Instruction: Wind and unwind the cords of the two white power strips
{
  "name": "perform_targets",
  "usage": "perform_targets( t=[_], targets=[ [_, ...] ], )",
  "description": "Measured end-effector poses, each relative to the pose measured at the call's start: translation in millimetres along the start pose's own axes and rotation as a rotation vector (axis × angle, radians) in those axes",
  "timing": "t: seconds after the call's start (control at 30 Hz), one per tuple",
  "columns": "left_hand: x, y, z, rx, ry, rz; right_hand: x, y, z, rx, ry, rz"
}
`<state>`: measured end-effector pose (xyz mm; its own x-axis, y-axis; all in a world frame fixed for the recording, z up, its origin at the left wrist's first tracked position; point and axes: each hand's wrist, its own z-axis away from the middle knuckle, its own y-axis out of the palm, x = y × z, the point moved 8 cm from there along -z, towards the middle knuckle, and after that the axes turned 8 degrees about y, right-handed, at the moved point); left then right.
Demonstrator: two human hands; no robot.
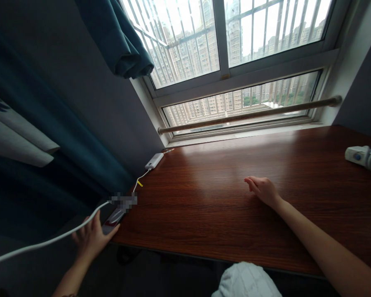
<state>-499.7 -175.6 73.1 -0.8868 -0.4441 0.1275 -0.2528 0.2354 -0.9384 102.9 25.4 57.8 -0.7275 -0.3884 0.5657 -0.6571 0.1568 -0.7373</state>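
Note:
My left hand (91,238) is at the near left corner of a dark wooden desk (222,206), fingers wrapped round a flat dark phone-like device (113,218) lying on the corner. A thick white cable (49,241) runs from the device's end across my left hand toward the lower left. My right hand (262,189) rests on the middle of the desk top, fingers loosely curled, nothing in it. A white power bank (154,161) lies at the far left of the desk, with a thin white cord (139,179) trailing from it.
A window (235,62) with a wooden rail (250,115) stands behind the desk. Dark teal curtains (49,123) hang at the left. A white power strip with coiled cord (366,156) sits at the desk's right edge. Something white and knitted (245,280) lies below the front edge.

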Motion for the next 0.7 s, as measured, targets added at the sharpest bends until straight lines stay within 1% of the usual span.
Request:
perform_targets(
  t=[0.07, 0.1, 0.13, 0.17, 0.2, 0.23, 0.33, 0.37, 0.4, 0.43, 0.5, 0.57, 0.6, 0.63, 0.7],
  targets=[
    [-15, -12.1, 10, -0.172, 0.030, 0.000, 0, 0, 0, -0.003, -0.002, 0.002],
    [-27, -16.4, 17, -0.230, 0.073, 0.008, -1, 0, 0, -0.005, -0.004, 0.002],
    [-42, -21.0, 25, -0.280, 0.122, 0.020, -1, 0, 0, -0.007, -0.005, 0.003],
    [-63, -24.8, 34, -0.301, 0.211, 0.026, -1, 0, 0, -0.007, -0.006, 0.002],
    [-87, -29.1, 43, -0.310, 0.319, 0.039, -1, 0, -1, -0.006, -0.006, 0.001],
    [-114, -33.1, 52, -0.294, 0.434, 0.067, -1, 0, -1, -0.005, -0.006, 0.003],
    [-203, -52.6, 76, -0.207, 0.795, 0.252, 0, 0, -1, -0.001, -0.009, 0.014],
    [-230, -62.6, 80, -0.190, 0.871, 0.360, 1, 0, -1, -0.002, -0.010, 0.019],
    [-256, -72.6, 81, -0.171, 0.915, 0.490, 1, -1, -1, -0.003, -0.010, 0.021],
    [-280, -81.7, 77, -0.152, 0.920, 0.636, 2, -1, -1, -0.004, -0.011, 0.020],
    [-327, -91.1, 60, -0.069, 0.842, 0.950, 2, -1, 0, -0.005, -0.013, 0.014],
    [-377, -84.8, 39, 0.120, 0.692, 1.247, 3, -1, 0, 0.002, -0.015, -0.005],
    [-400, -81.2, 28, 0.172, 0.590, 1.397, 2, -1, 0, 0.008, -0.011, -0.025],
    [-425, -81.1, 19, 0.170, 0.556, 1.450, 2, -1, 0, 0.013, -0.004, -0.062],
    [-477, -81.3, 4, 0.165, 0.536, 1.522, 0, -4, -2, -0.010, 0.013, -0.194]
  ],
)
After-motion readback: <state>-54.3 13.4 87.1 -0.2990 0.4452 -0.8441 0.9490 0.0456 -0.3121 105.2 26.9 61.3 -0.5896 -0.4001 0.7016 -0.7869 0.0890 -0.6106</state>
